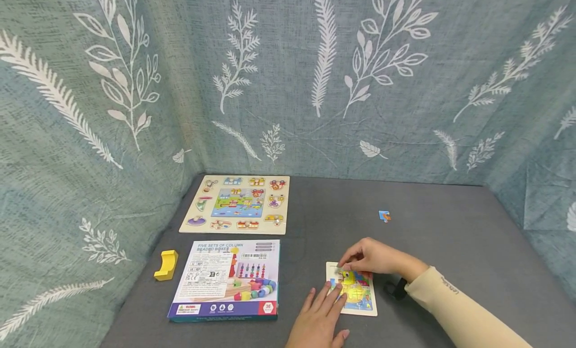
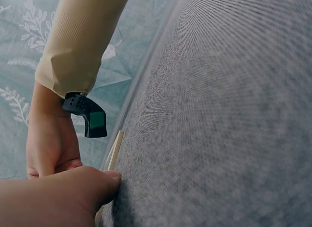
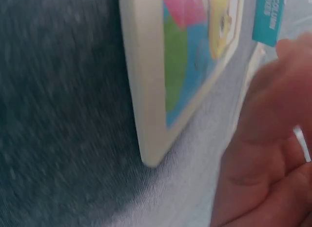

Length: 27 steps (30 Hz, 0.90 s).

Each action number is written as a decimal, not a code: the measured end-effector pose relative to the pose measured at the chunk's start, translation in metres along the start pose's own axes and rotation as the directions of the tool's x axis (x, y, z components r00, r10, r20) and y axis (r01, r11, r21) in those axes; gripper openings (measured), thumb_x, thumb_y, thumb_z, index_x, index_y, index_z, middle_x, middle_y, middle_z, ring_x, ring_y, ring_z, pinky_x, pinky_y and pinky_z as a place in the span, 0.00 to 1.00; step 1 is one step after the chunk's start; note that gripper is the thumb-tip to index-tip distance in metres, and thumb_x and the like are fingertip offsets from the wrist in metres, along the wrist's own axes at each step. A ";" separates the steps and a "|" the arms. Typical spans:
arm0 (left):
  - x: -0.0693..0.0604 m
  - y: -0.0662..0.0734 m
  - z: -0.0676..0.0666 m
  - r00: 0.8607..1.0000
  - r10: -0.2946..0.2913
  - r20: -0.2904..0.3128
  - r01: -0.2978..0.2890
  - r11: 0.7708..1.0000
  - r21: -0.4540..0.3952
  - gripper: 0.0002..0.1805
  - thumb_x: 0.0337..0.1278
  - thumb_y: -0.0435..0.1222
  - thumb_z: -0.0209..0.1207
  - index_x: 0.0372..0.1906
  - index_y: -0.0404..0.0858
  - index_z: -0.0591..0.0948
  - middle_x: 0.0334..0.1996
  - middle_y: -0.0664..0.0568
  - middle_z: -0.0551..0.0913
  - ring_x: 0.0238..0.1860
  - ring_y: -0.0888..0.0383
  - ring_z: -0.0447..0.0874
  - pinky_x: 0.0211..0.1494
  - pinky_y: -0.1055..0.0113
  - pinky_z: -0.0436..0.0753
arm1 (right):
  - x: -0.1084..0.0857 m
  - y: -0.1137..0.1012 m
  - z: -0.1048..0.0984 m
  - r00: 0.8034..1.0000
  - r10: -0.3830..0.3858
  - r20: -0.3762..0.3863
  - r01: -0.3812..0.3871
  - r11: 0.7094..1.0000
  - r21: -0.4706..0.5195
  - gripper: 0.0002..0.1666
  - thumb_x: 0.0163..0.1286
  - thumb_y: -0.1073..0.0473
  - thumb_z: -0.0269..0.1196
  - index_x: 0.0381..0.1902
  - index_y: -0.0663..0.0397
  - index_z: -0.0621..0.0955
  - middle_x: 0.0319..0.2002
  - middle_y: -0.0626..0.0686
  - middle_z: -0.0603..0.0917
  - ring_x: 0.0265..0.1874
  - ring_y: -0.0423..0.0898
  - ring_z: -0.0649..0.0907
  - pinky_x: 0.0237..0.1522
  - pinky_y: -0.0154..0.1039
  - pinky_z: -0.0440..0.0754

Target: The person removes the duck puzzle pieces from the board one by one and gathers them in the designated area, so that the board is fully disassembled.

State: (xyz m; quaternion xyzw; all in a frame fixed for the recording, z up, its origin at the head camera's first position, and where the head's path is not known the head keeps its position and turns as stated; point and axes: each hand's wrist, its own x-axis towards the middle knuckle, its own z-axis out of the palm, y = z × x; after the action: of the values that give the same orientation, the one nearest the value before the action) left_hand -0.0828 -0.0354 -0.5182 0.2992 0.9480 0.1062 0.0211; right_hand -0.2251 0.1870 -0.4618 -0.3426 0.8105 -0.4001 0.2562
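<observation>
A small jigsaw board with a pale rim and bright pieces lies at the right of the table's front part. My left hand rests its outstretched fingers on the board's left side. At the board's upper left, my right hand bends over the picture, thumb and forefinger pinching a puzzle piece mostly hidden by the fingers. A pale sliver shows between the fingers in the right wrist view. Beyond the board, a loose blue-and-orange puzzle piece lies by itself.
A large knob puzzle board lies at the back left. In front of it is a beaded-toy box, with a yellow curved block at its left. Patterned curtains border the grey table.
</observation>
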 end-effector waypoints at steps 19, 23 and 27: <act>-0.002 0.001 0.002 0.998 0.019 -0.060 -0.015 0.998 0.068 0.37 0.70 0.58 0.61 0.76 0.46 0.72 0.79 0.55 0.66 0.80 0.53 0.59 0.75 0.49 0.68 | -0.004 0.006 0.022 0.999 -0.028 -0.040 0.022 0.990 -0.136 0.12 0.72 0.62 0.70 0.51 0.54 0.90 0.26 0.37 0.80 0.16 0.31 0.73 0.22 0.30 0.76; -0.002 0.000 0.003 0.996 0.031 -0.089 -0.023 0.996 0.092 0.37 0.69 0.58 0.61 0.76 0.46 0.73 0.79 0.55 0.66 0.80 0.53 0.60 0.75 0.50 0.69 | -0.003 0.008 0.023 0.999 -0.021 -0.047 0.015 0.990 -0.141 0.10 0.72 0.62 0.69 0.50 0.50 0.89 0.23 0.39 0.78 0.16 0.32 0.73 0.21 0.31 0.77; -0.003 -0.001 0.002 0.996 0.035 -0.084 -0.027 0.995 0.094 0.36 0.70 0.58 0.61 0.76 0.45 0.73 0.79 0.54 0.66 0.80 0.53 0.60 0.75 0.50 0.69 | -0.003 0.008 0.025 0.995 -0.056 -0.081 0.035 0.970 -0.239 0.10 0.70 0.60 0.72 0.47 0.43 0.88 0.31 0.41 0.74 0.21 0.32 0.71 0.26 0.32 0.77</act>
State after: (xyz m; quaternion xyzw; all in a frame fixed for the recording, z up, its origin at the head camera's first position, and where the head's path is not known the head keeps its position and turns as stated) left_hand -0.0806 -0.0371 -0.5205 0.3100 0.9471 0.0750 -0.0350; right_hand -0.2089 0.1809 -0.4820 -0.3714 0.8549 -0.3208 0.1684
